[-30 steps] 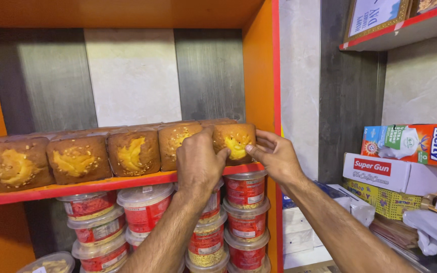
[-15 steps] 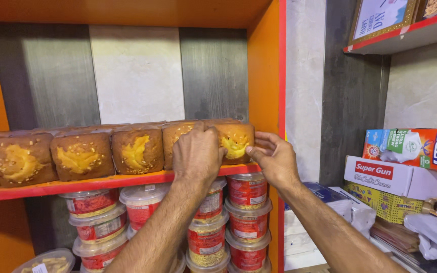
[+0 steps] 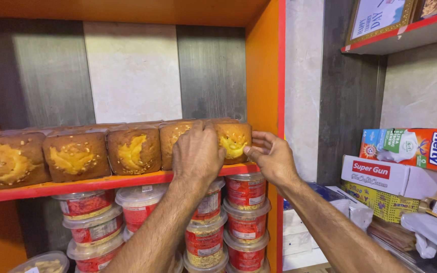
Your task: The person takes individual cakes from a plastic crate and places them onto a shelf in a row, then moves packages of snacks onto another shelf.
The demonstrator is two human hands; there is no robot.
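A row of brown wrapped cakes with yellow tops stands on edge along an orange shelf (image 3: 77,186). My left hand (image 3: 197,154) lies over the cake second from the right (image 3: 175,139), its fingers curled on the cake's top edge. My right hand (image 3: 270,156) touches the right side of the rightmost cake (image 3: 233,141) with its fingertips, next to the orange side wall. Neither cake is lifted; both rest on the shelf. Three more cakes (image 3: 133,150) line up to the left.
Below the shelf stand stacks of clear round tubs with red labels (image 3: 246,191). To the right, a grey wall divides off a second shelf unit holding cardboard boxes (image 3: 380,174), a coloured box (image 3: 413,147) and wrapped goods.
Both hands have stayed on the two rightmost cakes, which now sit tighter against the row. The view has moved slightly closer and to the left.
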